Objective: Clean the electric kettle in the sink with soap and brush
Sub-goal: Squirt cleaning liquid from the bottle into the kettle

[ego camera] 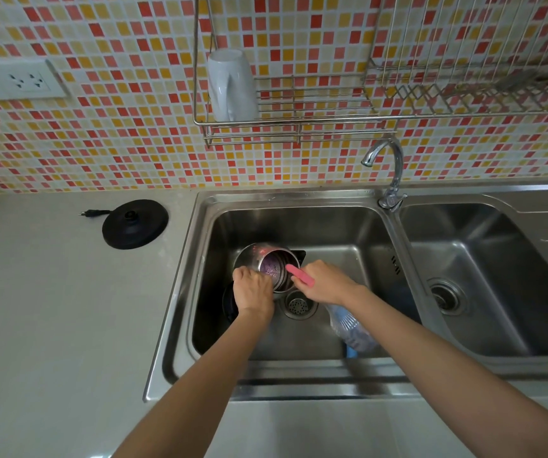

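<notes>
The electric kettle (266,257) lies tilted in the left basin of the sink (180,292), just beyond the drain (299,305), with its open mouth turned up toward the near side. The left hand (253,290) grips the kettle's near rim to steady it. The right hand (327,282) is wrapped around the pink handle of the brush (299,275), whose head reaches inside the kettle. Purplish specks show on the inner floor, perhaps suds, though I cannot be sure.

A clear bottle (352,328) lies in the basin under the right forearm, possibly the soap. No water is visible at the faucet (388,166). The black power base (135,224) sits well apart on the tabletop (51,309) to the left.

By my reading, scrubbing of the inside is under way — the outside and a rinse appear left to do.
</notes>
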